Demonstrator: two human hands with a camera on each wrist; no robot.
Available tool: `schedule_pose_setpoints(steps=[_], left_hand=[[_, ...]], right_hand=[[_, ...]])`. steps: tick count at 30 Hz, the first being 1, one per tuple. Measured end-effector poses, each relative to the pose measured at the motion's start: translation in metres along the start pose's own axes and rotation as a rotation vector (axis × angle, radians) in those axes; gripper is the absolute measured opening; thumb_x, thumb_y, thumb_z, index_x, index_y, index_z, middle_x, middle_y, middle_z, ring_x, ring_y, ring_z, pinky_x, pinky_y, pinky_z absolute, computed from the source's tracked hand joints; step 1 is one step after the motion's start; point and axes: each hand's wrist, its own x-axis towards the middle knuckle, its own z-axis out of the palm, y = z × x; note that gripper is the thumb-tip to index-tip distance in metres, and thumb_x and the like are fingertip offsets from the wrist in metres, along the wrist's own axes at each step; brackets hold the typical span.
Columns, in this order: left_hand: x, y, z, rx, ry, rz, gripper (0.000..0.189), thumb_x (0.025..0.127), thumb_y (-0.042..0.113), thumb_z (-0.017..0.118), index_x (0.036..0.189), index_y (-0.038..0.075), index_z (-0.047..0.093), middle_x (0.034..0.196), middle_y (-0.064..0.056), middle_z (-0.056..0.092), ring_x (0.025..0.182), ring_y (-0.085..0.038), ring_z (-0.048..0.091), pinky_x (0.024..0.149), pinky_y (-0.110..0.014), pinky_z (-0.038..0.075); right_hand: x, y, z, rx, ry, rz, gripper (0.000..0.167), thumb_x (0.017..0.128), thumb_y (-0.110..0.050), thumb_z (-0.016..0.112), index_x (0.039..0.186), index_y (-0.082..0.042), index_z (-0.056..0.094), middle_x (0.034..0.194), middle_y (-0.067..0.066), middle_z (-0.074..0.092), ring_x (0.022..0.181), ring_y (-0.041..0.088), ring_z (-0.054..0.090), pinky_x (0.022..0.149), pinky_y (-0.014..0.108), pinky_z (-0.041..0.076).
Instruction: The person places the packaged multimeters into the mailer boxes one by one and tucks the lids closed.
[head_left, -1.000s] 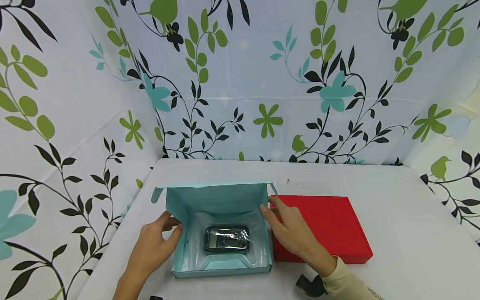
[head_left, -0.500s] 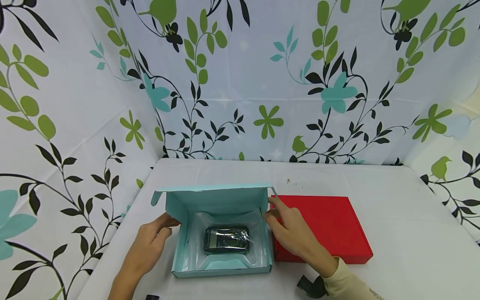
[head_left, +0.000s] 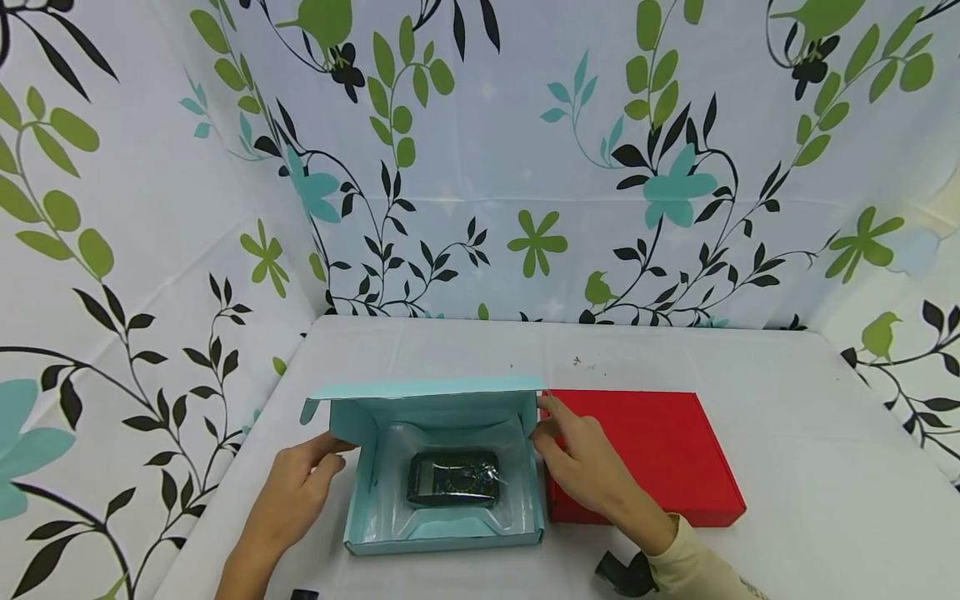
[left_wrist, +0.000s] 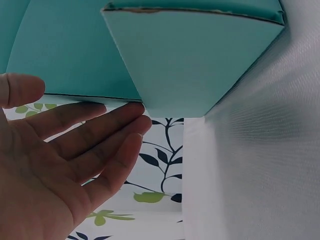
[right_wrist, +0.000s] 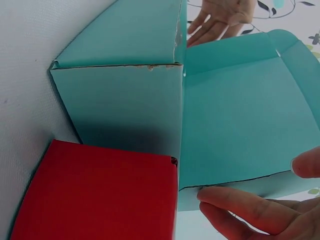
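Note:
A teal cardboard box stands on the table with its hinged lid raised and leaning forward. Inside, on clear plastic, lies a dark, rounded-edged device with a greyish panel, in shiny clear wrap. My left hand is at the lid's left side; in the left wrist view its straight fingers reach the lid's edge, thumb apart. My right hand is at the lid's right side. In the right wrist view its extended fingers lie along the outside of the lid's side flap, the thumb near the inner edge.
A flat red box lies right beside the teal box, partly behind my right forearm. A black curved piece rests near my right sleeve, and a small black object shows at the front edge. Patterned curtains surround the table.
The lid has tipped forward, so more of its teal top shows. My left hand has shifted left a little, its thumb coming away from the box. The right hand has barely moved.

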Motion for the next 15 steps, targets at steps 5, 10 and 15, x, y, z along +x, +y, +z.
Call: schedule_pose_setpoints(steps=[5,10,15], left_hand=[[0.0003,0.0004,-0.0001,0.004,0.006,-0.002,0.032,0.099,0.002,0.05,0.12,-0.003,0.074,0.11,-0.006,0.076,0.103,-0.028,0.072,0.083,-0.048,0.058],[-0.0004,-0.0005,0.0003,-0.003,0.006,-0.001,0.032,0.099,0.001,0.051,0.123,-0.003,0.072,0.11,-0.007,0.076,0.106,-0.031,0.072,0.084,-0.051,0.058],[-0.0011,-0.0018,0.0018,-0.021,-0.006,-0.004,0.033,0.1,0.001,0.052,0.127,-0.005,0.069,0.112,-0.01,0.076,0.11,-0.036,0.07,0.088,-0.058,0.056]], right_hand=[[-0.0008,-0.0011,0.0007,-0.003,0.002,0.011,0.056,0.094,-0.012,0.067,0.147,-0.003,0.054,0.114,0.009,0.075,0.097,0.023,0.074,0.091,0.051,0.057],[-0.0018,-0.0022,0.0012,0.011,0.008,0.023,0.054,0.094,-0.011,0.068,0.146,-0.002,0.054,0.115,0.012,0.075,0.098,0.025,0.074,0.092,0.052,0.056],[-0.0026,-0.0012,0.0021,0.017,0.008,0.016,0.055,0.093,-0.01,0.068,0.145,-0.003,0.055,0.114,0.009,0.075,0.098,0.024,0.074,0.091,0.05,0.057]])
